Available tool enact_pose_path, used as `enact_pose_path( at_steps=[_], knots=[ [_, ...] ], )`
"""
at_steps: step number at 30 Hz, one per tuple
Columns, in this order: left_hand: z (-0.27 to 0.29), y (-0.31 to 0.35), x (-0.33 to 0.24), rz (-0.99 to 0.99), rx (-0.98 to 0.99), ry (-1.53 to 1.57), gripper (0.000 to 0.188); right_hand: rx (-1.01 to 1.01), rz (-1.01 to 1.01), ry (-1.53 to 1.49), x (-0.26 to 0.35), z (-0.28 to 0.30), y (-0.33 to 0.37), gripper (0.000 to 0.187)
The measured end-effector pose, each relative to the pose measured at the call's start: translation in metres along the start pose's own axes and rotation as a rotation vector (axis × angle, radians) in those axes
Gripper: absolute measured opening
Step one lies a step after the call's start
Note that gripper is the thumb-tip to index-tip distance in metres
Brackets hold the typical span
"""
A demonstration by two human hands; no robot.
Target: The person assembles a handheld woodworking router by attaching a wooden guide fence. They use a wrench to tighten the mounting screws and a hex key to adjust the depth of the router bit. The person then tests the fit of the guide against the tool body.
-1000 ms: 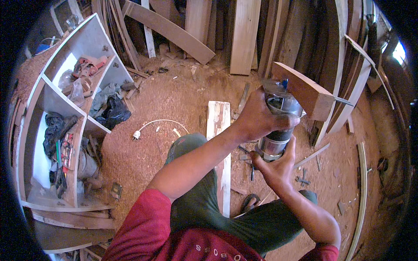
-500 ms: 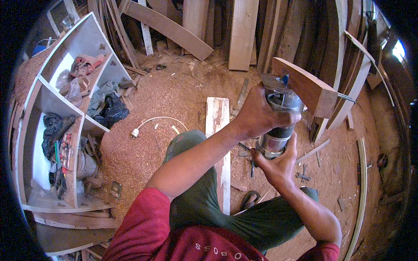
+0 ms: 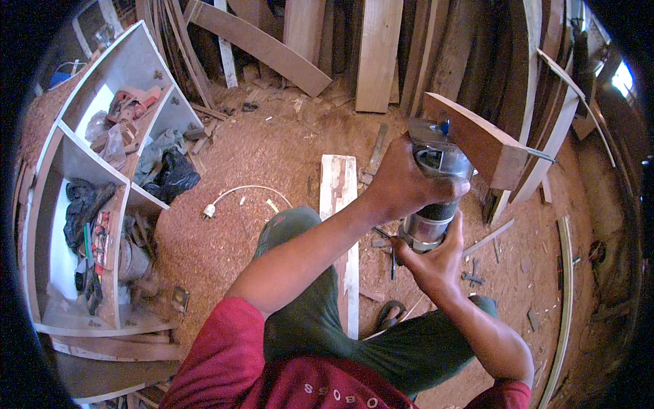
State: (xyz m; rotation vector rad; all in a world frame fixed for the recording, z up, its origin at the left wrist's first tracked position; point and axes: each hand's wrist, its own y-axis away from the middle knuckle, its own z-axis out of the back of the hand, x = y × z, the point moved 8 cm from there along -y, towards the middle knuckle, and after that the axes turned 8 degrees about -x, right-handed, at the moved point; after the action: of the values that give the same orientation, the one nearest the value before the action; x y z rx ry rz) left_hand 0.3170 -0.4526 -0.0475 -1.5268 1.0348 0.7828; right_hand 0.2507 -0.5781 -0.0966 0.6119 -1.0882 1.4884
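A trim router [image 3: 433, 226] with a dark and silver body is held up in front of me, to the right of my knees. My left hand [image 3: 398, 178] wraps round its clear upper housing, close to the flat base. Lower down, my right hand [image 3: 439, 264] closes round the silver end of the body. A wooden block [image 3: 480, 140] stands against the router's base on its right side, with a blue knob [image 3: 445, 127] beside it. From the block's far side a thin metal rod [image 3: 543, 155] sticks out. My fingers partly hide the router.
A white-edged shelf unit [image 3: 126, 178] with tools and bags lies at the left. A plug and cord [image 3: 210, 210] rest on the shaving-covered floor. A pale plank [image 3: 348, 273] runs beside my leg. Boards [image 3: 378, 61] lean at the back; spanners [image 3: 473, 274] lie right of my hands.
The surroundings have shifted very slightly in the view. Both hands keep the same hold on the router, which has hardly moved.
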Motion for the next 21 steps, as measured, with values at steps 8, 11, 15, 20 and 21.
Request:
enact_pose_path(
  at_steps=[8, 11, 15, 20, 21],
  knots=[
    [0.001, 0.000, -0.008, -0.022, 0.010, -0.044, 0.036, -0.007, 0.061, 0.039, 0.001, 0.001, -0.002, 0.085],
    [0.000, -0.001, -0.003, 0.005, 0.014, -0.022, 0.036, -0.005, 0.057, -0.002, -0.001, 0.000, -0.003, 0.084],
    [-0.001, -0.001, -0.008, 0.003, 0.016, -0.026, 0.039, -0.009, 0.080, 0.002, 0.000, 0.002, -0.003, 0.084],
    [0.003, -0.003, 0.017, 0.113, 0.076, 0.022, 0.052, 0.032, 0.010, -0.076, -0.008, -0.001, -0.003, 0.081],
    [0.008, -0.004, 0.019, 0.134, 0.077, 0.049, 0.056, 0.064, -0.048, -0.167, -0.008, -0.005, -0.002, 0.080]
  ],
)
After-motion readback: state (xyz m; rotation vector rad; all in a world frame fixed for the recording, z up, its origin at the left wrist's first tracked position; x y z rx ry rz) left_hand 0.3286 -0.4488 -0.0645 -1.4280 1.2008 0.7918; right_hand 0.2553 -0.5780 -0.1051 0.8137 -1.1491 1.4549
